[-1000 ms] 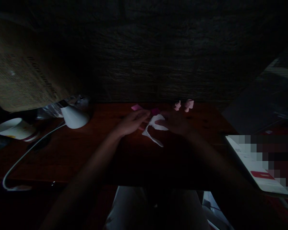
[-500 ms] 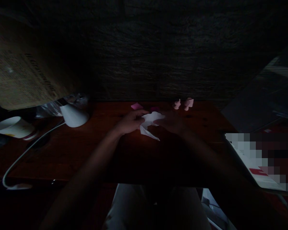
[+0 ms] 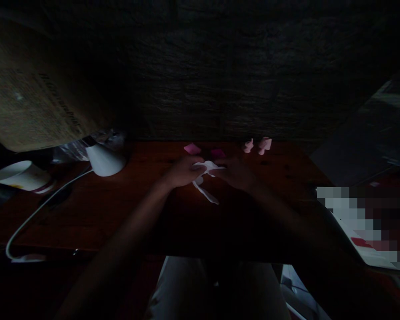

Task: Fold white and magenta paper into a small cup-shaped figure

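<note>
In dim light, a crumpled white sheet (image 3: 205, 191), thin like tissue or soft paper, is stretched between my two hands over the wooden table. My left hand (image 3: 183, 170) is closed on its left side. Opposite, my right hand (image 3: 235, 172) pinches the right side, thumb on top. A narrow strip of the sheet hangs toward me. Just beyond the hands lie a pink paper square (image 3: 192, 148) and a darker magenta piece (image 3: 218, 153). Two small pale-pink folded or twisted pieces, one (image 3: 248, 145) left of the other (image 3: 264, 145), stand farther right.
A white cone-shaped object (image 3: 106, 160) with a cable (image 3: 46, 202) stands left, by a paper cup (image 3: 22, 175) and clear plastic (image 3: 70, 152). A printed cardboard box (image 3: 40, 98) leans above them. A bright, partly blurred screen or sheet (image 3: 356, 231) is at right. A dark wall (image 3: 220, 80) rises behind the table.
The white sheet was spread wider half a second ago and is now bunched narrower between my hands. Its loose strip has shifted. Small shifts elsewhere come from the camera moving.
</note>
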Action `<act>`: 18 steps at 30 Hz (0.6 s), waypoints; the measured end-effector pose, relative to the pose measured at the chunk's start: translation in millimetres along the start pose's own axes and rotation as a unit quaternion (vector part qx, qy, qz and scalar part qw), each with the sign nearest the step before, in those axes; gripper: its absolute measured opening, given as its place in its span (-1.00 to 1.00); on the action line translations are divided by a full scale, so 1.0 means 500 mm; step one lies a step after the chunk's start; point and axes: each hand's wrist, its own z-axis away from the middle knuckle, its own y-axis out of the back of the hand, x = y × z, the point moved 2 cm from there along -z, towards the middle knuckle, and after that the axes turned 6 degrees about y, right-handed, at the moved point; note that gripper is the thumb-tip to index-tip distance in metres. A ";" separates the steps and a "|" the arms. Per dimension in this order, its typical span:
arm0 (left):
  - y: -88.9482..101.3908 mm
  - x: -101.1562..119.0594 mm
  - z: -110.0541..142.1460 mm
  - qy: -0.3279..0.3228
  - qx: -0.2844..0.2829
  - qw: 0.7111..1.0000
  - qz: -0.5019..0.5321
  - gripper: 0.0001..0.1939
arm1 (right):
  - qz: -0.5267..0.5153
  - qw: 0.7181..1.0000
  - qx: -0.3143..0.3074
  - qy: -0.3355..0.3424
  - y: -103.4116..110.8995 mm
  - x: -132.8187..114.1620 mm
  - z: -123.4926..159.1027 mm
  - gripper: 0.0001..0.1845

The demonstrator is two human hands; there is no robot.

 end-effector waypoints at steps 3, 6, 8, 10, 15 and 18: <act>0.011 0.000 0.003 -0.001 -0.003 1.000 0.005 -0.74 | 0.004 1.000 -0.002 -0.016 0.002 -0.002 0.000 -0.76; 0.023 0.001 0.008 0.009 -0.017 1.000 0.000 -0.72 | 0.003 1.000 -0.007 -0.007 -0.001 -0.006 -0.002 -0.69; 0.030 0.004 0.013 0.006 -0.021 1.000 -0.009 -0.72 | 0.012 1.000 -0.002 0.000 -0.004 -0.006 -0.003 -0.67; 0.036 0.007 0.017 0.001 -0.019 1.000 -0.012 -0.71 | 0.017 1.000 0.002 0.005 -0.006 -0.005 -0.004 -0.70; 0.035 0.009 0.022 0.015 -0.028 0.999 -0.005 -0.77 | -0.002 1.000 -0.005 0.010 -0.015 -0.003 -0.004 -0.75; 0.028 0.006 0.021 0.031 -0.049 0.998 -0.005 -0.76 | -0.009 1.000 0.011 0.004 -0.017 0.001 -0.004 -0.65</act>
